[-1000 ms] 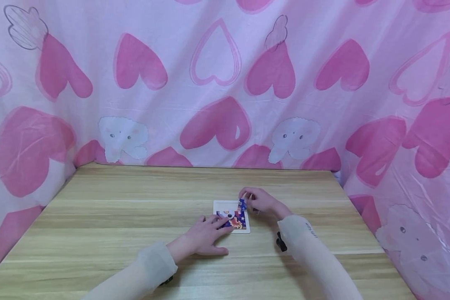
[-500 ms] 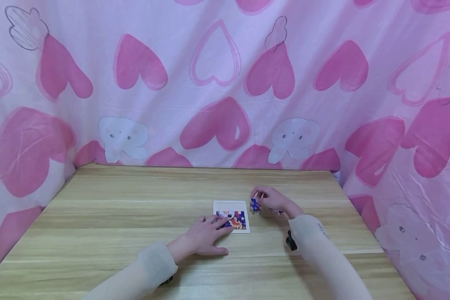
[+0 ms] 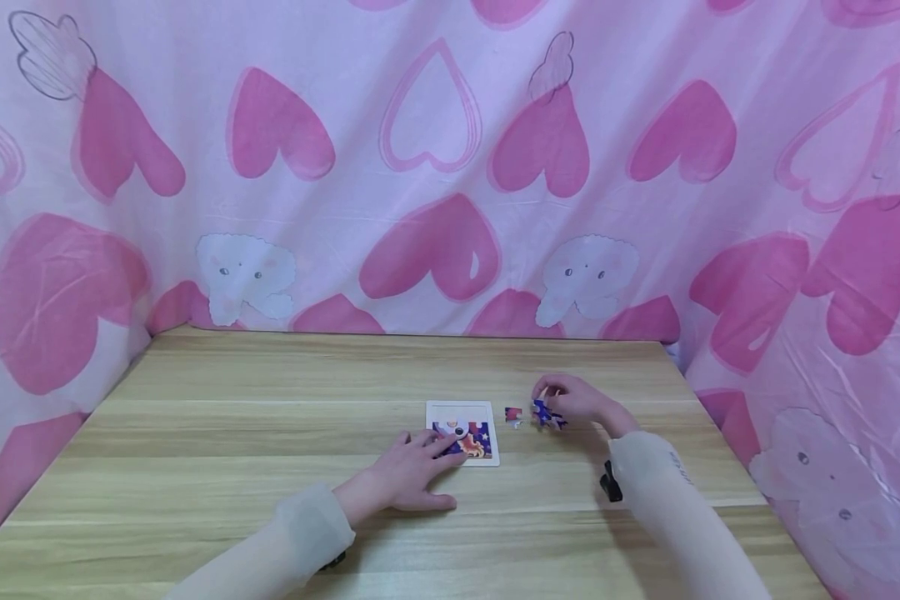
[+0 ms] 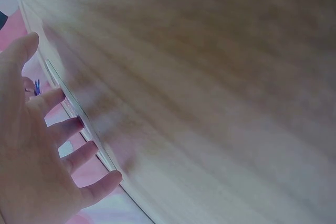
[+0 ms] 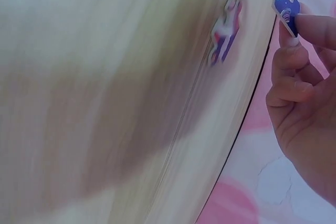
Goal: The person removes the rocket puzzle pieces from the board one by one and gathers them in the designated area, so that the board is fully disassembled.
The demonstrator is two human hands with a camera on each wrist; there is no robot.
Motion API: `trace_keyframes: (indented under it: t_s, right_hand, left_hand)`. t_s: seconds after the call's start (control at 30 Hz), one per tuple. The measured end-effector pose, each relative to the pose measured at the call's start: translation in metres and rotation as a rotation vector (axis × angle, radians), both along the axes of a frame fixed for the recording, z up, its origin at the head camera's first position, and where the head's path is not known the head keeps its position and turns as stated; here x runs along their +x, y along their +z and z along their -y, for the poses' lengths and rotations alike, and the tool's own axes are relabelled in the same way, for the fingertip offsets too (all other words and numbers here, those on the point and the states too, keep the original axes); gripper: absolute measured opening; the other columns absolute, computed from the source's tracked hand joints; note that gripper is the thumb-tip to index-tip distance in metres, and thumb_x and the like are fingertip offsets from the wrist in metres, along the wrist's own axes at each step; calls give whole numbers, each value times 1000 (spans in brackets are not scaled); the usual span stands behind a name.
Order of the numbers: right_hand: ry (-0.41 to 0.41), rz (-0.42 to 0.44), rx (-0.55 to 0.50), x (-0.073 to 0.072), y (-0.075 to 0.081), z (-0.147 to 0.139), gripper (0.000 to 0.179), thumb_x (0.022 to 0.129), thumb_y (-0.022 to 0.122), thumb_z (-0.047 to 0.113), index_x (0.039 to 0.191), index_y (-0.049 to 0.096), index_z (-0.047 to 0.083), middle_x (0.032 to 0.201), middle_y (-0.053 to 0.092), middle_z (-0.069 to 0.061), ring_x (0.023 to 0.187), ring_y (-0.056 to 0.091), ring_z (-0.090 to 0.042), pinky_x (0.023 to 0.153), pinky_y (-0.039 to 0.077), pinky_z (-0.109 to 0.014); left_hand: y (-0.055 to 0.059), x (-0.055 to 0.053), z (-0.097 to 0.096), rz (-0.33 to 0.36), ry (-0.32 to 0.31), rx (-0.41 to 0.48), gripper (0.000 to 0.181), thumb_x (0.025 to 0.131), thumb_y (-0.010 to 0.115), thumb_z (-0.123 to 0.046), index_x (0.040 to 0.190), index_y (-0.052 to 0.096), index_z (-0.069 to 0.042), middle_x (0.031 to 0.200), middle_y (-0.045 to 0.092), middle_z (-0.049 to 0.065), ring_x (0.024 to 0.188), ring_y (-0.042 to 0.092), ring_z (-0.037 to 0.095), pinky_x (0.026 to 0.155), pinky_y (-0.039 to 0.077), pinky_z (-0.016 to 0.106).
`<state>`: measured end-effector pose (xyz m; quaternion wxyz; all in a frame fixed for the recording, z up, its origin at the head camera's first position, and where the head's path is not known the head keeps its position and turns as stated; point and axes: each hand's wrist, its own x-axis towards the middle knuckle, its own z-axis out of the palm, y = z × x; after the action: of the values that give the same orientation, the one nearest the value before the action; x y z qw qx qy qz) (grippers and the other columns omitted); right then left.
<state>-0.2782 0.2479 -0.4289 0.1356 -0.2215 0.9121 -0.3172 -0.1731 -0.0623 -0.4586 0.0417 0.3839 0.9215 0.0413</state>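
My left hand [image 3: 412,477] rests with its fingers spread on a white-framed jigsaw puzzle [image 3: 483,442], which lies flat on the table. The lower part of the frame holds joined pieces in purple, red and yellow; its upper part shows bare white backing. Right of the frame, my right hand [image 3: 579,402] pinches a purple-blue puzzle piece [image 5: 286,4] between thumb and fingers, lifted off the table in the right wrist view. Beneath it are more loose pieces [image 5: 227,31], partly hidden by the hand in the head view. A red and purple piece [image 3: 513,414] lies between the frame and this hand.
The wooden table [image 3: 255,400] stretches out around the puzzle. A pink curtain [image 3: 435,250] printed with hearts hangs behind the table and along both sides.
My right hand has carried the pinched piece rightward, away from the frame's upper right corner to above the loose pieces. A red and purple piece has come into sight. The left hand stays put.
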Motion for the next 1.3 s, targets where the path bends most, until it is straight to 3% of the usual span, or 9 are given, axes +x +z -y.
trace_keyframes:
  t_s: [0.23, 0.57, 0.87, 1.03, 1.3]
  right_hand:
    - [-16, 14, 16, 2, 0, -21, 25, 79, 43, -5, 92, 61, 7, 85, 54, -3, 77, 47, -19, 68, 39, -34]
    - [-119, 63, 50, 7, -1, -48, 20, 81, 45, -1, 91, 60, 7, 86, 53, -5, 78, 46, -21, 68, 39, -35]
    - [-141, 81, 52, 9, 0, -65, 17, 81, 46, -2, 90, 59, 3, 83, 55, -7, 76, 47, -21, 66, 38, -34]
    - [-169, 112, 37, 6, -4, -71, 16, 81, 45, -2, 89, 58, 2, 78, 58, -7, 73, 49, -22, 64, 39, -34]
    - [-204, 107, 44, 3, -14, -75, 16, 82, 46, -1, 90, 59, 3, 84, 53, -9, 77, 46, -23, 64, 39, -32]
  left_hand:
    - [1, 0, 0, 6, 3, -3, 67, 78, 42, -65, 135, 36, -30, 141, 28, 1, 124, 27, 27, 92, 26, 56]
    - [1, 0, 0, 12, 5, -2, 66, 79, 42, -65, 135, 36, -31, 141, 28, 1, 124, 28, 27, 92, 25, 56]
    - [0, 0, 0, 6, 4, 4, 67, 78, 42, -65, 135, 36, -31, 141, 28, 0, 124, 27, 29, 92, 25, 56]
    - [0, 1, 1, 6, 3, 7, 66, 78, 42, -65, 135, 37, -30, 141, 29, 1, 124, 28, 29, 91, 25, 57]
    - [0, 0, 1, 10, 4, 8, 67, 78, 41, -66, 135, 35, -31, 141, 28, 1, 124, 26, 30, 91, 25, 58]
